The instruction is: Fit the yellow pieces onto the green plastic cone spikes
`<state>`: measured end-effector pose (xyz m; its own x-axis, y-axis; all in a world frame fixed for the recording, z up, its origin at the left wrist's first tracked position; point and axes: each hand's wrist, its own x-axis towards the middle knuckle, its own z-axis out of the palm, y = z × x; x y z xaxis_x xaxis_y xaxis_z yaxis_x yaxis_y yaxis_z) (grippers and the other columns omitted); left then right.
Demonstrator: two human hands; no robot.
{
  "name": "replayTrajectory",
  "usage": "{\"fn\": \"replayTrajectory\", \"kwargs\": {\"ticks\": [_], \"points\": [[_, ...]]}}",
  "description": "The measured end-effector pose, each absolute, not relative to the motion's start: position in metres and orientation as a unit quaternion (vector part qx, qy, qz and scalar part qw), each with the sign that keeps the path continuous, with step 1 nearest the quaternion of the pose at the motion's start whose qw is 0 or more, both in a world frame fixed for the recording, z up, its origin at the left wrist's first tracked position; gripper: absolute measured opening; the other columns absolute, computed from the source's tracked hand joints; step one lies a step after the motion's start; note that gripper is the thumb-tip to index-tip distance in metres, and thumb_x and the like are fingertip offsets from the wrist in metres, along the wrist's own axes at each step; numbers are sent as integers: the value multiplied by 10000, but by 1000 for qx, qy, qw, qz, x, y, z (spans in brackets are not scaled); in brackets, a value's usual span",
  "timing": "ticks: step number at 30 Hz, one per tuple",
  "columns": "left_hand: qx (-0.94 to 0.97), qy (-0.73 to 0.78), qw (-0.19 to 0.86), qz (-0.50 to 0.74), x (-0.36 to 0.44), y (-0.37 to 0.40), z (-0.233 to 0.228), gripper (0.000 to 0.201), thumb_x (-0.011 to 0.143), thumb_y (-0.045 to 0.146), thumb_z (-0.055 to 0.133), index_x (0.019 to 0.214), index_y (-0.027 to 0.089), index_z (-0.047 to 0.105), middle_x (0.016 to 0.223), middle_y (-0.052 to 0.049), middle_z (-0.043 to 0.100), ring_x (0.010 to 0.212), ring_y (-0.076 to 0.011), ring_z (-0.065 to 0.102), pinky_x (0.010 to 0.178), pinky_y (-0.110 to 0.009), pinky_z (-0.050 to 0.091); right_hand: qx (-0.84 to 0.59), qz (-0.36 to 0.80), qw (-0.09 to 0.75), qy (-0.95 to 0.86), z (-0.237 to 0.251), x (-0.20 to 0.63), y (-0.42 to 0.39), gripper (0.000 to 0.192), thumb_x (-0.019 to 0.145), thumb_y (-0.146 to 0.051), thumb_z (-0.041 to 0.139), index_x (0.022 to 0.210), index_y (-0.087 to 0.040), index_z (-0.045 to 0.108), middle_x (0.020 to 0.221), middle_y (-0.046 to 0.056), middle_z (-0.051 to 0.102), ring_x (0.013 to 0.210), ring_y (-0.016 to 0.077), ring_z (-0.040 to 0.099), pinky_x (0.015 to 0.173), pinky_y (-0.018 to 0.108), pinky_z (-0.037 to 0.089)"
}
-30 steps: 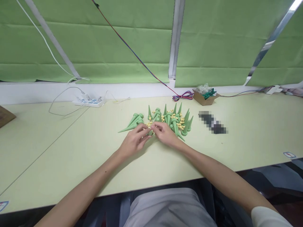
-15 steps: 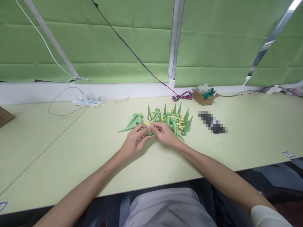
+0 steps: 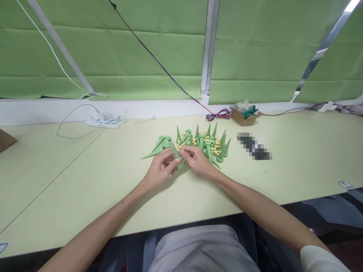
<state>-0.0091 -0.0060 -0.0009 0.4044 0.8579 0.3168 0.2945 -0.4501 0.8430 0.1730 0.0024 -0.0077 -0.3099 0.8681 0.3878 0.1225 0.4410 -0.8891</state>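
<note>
My left hand (image 3: pixel 160 169) is closed round a green plant watering spike (image 3: pixel 175 150), its tip pointing up and its wide cap end low by the thumb. Right beside it, my right hand (image 3: pixel 197 160) has thumb and forefinger pinched together; whatever is between them is too small to make out. Behind both hands lies a loose pile of similar green spikes (image 3: pixel 209 151), some standing on their caps, others on their sides. Small yellow plastic pieces (image 3: pixel 217 144) are scattered among them. To the left, several more spikes (image 3: pixel 159 148) lie bunched together.
A small cardboard box (image 3: pixel 244 120) with clear and green plastic stands at the back, beside coiled red-blue wire (image 3: pixel 219 115). A pixelated dark object (image 3: pixel 254 146) lies right of the pile. At the back left is a white power strip (image 3: pixel 106 122); the table edge (image 3: pixel 198 221) runs close to my body.
My left hand has turned the green spike, so its tip now shows pointing upward above the thumb. My right hand stays pinched in nearly the same spot.
</note>
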Motion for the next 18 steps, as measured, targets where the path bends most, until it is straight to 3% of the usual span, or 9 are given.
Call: {"fn": "replayTrajectory", "kwargs": {"ticks": [3,9,18], "points": [[716,363,468,369,-10,-4,1,308,923,483,641,887,178,612,653,7,615,480,-132,571,515,-281,468,-347,393,472,-709,-7,174,1,327,966,-423,500,725,-203,513,645,-38,401,605,125,356,571,269,274],[624,340,607,356,-13,0,-1,366,866,505,720,863,150,632,641,-37,643,504,-146,583,484,-281,446,-333,382,473,-721,-6,175,0,311,968,-402,509,732,-200,526,643,-35,407,608,126,356,570,270,263],[573,328,662,354,-10,0,1,328,844,447,764,840,140,647,652,-4,565,513,-115,560,453,-248,429,-341,374,470,-723,-6,174,0,305,961,-407,509,736,-201,525,633,-40,407,592,122,360,564,267,280]]}}
